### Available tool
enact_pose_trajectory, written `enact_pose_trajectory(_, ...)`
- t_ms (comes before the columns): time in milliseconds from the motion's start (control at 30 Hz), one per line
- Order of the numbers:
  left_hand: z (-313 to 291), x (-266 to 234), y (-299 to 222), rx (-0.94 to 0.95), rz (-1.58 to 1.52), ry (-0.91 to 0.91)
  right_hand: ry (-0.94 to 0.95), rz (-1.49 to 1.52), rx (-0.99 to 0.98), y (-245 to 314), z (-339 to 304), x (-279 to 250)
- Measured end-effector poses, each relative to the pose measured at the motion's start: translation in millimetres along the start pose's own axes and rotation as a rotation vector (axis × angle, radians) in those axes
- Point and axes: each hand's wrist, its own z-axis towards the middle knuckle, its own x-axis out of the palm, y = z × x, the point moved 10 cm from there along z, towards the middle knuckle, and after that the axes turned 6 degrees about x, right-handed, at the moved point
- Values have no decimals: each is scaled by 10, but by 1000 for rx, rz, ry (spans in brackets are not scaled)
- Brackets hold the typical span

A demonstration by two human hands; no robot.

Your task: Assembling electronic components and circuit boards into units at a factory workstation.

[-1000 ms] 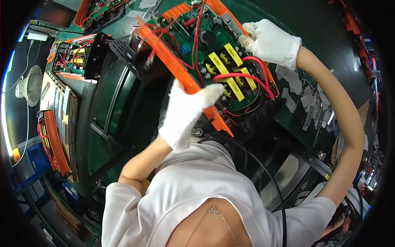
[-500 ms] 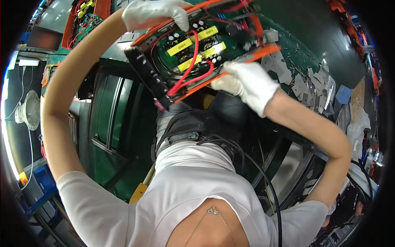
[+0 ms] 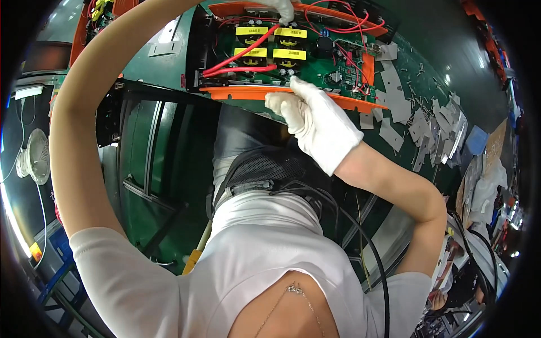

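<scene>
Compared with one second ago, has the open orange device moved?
Yes. The device has turned: its thick red wires, then near the metal plates on the bench, now lie well to their left.

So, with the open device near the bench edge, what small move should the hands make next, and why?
Probably nudge the open device slightly away from the edge of the green bench: its near orange panel lies close to that edge, and the right hand at that panel and left hand at the far side seem placed to guide it.
</scene>
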Motion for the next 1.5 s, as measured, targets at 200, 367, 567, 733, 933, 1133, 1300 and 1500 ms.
enact_pose_trajectory(200, -1190, -493, -1429, 307, 107, -1160, 191, -426, 138, -32, -380, 136)
enact_pose_trajectory(367, -1328, 203, -1394, 76, 600, -1201, -243, -1324, -997, 1117, -1182, -205)
enact_pose_trajectory(567, -1392, 666, -1167, -13, 983, -1016, -347, -1771, -1276, 1221, -1109, -30)
enact_pose_trajectory(733, -1461, 577, -1142, 70, 693, -1150, -271, -1977, -1028, 1221, -751, 161)
enact_pose_trajectory(933, -1383, 761, -857, -198, -400, -1437, 326, -1983, -877, 753, -794, 692)
enact_pose_trajectory(1133, -1378, 643, -1090, 417, -716, -1514, 26, -1512, -1505, 328, -1048, 1063)
enact_pose_trajectory(1300, -1902, 585, -1130, 984, -731, -1632, 348, -1667, -1371, 11, -914, 1186)
enact_pose_trajectory(1500, -1759, 773, -1180, 264, 484, -1378, -566, -1706, -1345, 946, -1139, 293)
